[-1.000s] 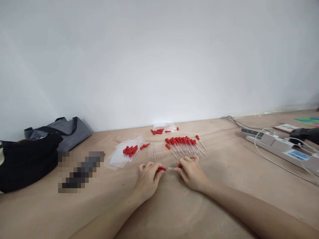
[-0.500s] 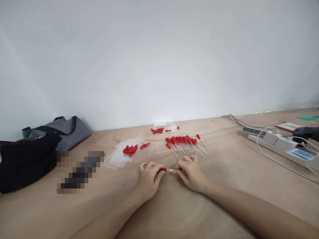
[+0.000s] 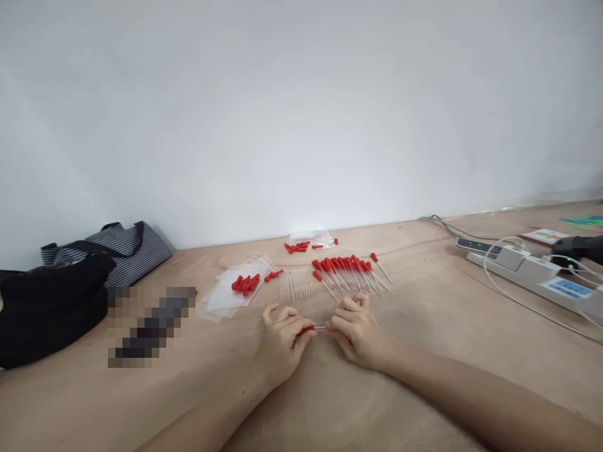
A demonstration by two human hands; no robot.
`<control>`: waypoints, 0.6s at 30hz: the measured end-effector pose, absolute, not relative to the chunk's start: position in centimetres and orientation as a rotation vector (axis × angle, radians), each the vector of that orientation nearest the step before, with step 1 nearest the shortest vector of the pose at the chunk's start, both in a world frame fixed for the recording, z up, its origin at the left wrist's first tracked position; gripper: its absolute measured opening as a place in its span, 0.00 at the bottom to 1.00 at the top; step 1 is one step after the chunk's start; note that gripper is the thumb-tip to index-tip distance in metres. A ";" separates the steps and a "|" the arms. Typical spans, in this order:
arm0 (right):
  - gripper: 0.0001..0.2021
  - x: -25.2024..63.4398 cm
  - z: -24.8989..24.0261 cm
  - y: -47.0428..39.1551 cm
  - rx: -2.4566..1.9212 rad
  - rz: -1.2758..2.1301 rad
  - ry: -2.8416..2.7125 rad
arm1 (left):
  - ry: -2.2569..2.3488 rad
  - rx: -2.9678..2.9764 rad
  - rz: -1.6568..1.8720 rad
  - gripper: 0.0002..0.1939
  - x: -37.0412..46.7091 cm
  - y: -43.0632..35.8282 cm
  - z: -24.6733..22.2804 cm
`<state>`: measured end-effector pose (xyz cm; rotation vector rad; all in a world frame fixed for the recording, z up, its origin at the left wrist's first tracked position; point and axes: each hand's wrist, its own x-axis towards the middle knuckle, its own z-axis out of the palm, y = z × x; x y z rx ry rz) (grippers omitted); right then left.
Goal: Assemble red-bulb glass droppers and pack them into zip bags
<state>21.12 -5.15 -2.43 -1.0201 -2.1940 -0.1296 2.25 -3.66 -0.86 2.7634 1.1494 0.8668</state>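
Note:
Between the fingers of my left hand (image 3: 285, 339) is a red rubber bulb (image 3: 306, 330), mostly covered by the thumb and fingertips. My right hand (image 3: 358, 329) pinches a clear dropper tube (image 3: 321, 328), whose short middle stretch shows between the hands; its far end is hidden in my fingers. Tube and bulb lie in one line and meet at my left fingertips. Just beyond my hands, a row of red-topped droppers (image 3: 346, 273) lies side by side. Left of them are several bare clear tubes (image 3: 296, 284) and a pile of loose red bulbs (image 3: 245, 284) on plastic bags (image 3: 221, 302).
More red bulbs (image 3: 296, 247) lie by a clear bag (image 3: 320, 237) near the wall. A white power strip (image 3: 532, 279) with chargers and cables runs along the right. Black cloth (image 3: 51, 314), a striped bag (image 3: 141, 251) and a blurred dark object (image 3: 155, 323) are on the left.
Both hands have shifted slightly toward me with the bulb and tube. My left fingers now cover more of the bulb. The droppers and loose parts lie as before.

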 end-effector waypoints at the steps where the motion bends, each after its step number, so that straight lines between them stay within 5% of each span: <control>1: 0.10 21.1 -2.4 -5.2 -0.997 -0.162 -2.209 | 1.144 2.771 0.874 0.06 2.3 -3.8 -0.8; 18: 0.13 20.5 -2.6 -5.1 -1.019 -0.139 -2.268 | 1.073 2.769 0.934 0.07 2.6 -4.3 -0.8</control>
